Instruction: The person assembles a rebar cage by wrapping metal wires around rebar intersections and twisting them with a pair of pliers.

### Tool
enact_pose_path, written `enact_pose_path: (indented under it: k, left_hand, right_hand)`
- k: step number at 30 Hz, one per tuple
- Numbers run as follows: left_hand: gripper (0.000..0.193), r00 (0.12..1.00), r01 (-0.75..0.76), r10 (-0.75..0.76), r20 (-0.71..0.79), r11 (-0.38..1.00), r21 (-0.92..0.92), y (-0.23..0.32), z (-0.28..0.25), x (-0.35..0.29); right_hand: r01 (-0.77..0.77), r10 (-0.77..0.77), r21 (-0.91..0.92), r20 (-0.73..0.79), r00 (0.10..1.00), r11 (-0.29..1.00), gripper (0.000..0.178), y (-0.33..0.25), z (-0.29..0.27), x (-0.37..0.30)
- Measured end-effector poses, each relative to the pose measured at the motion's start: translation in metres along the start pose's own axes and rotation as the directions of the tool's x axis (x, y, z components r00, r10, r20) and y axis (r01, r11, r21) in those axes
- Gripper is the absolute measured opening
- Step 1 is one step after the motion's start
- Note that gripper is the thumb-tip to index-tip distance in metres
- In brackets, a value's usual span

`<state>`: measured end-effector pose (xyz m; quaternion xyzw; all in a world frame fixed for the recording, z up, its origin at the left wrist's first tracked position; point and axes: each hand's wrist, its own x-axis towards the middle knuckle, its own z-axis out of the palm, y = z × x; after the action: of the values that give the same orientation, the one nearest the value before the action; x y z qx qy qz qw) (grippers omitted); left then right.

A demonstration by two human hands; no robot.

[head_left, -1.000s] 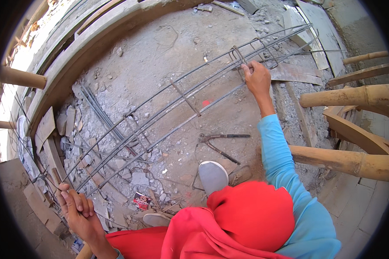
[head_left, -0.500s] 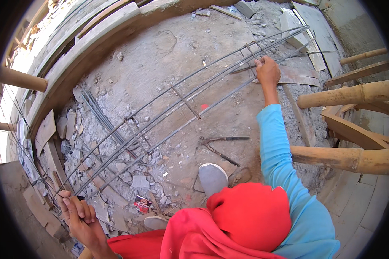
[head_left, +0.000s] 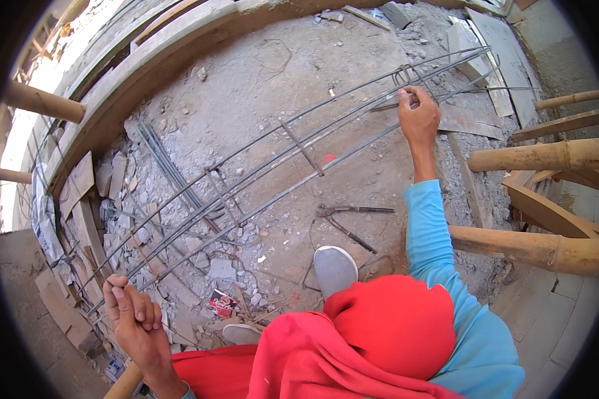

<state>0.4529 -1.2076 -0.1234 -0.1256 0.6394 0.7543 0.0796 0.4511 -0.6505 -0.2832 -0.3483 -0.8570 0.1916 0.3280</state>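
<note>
Both hands (head_left: pixel 133 316) grip rebar cage (head_left: pixel 279 163); fingertips hidden.

Your rebar cage (head_left: pixel 293 156): dull, rusty steel, ribbed. Floor (head_left: pixel 259 86): rough grey concrete, dusty rubble. Pincers (head_left: pixel 343 216): dark matt metal. Poles (head_left: pixel 532 156): smooth bare wood. Sleeve (head_left: pixel 432 233): matt blue cloth.

Bright blue long slv – R arm (head_left: pixel 439 253), red cloth – lap, grey shoe (head_left: pixel 335 269)
</note>
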Motion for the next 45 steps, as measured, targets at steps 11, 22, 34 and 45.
enact_pose_path:
  k: [11, 22, 34, 45]
  left_hand:
    - [0.022, 0.88, -0.138, -0.218, 0.423, 0.733, 0.666, -0.036, 0.03, -0.02]
    - [0.025, 0.87, -0.122, -0.269, 0.414, 0.695, 0.708, -0.048, 0.028, -0.025]
    - [0.023, 0.792, -0.094, -0.42, 0.444, 0.634, 0.768, -0.059, 0.038, -0.033]
    - [0.029, 0.972, 0.02, -0.138, 0.19, 0.855, 0.518, -0.008, -0.016, -0.018]
  right_hand:
    - [0.602, -0.58, 0.583, -0.255, 0.773, 0.546, 0.031, -0.166, -0.087, -0.048]
    - [-0.744, -0.425, 0.668, 0.666, 0.613, -0.027, 0.068, -0.13, -0.038, -0.123]
    - [-0.879, -0.741, 0.128, 0.49, 0.459, -0.459, 0.056, -0.072, 0.002, -0.122]
    - [0.361, -0.234, -0.027, 0.717, 0.656, 0.932, 0.087, 0.014, -0.051, -0.248]
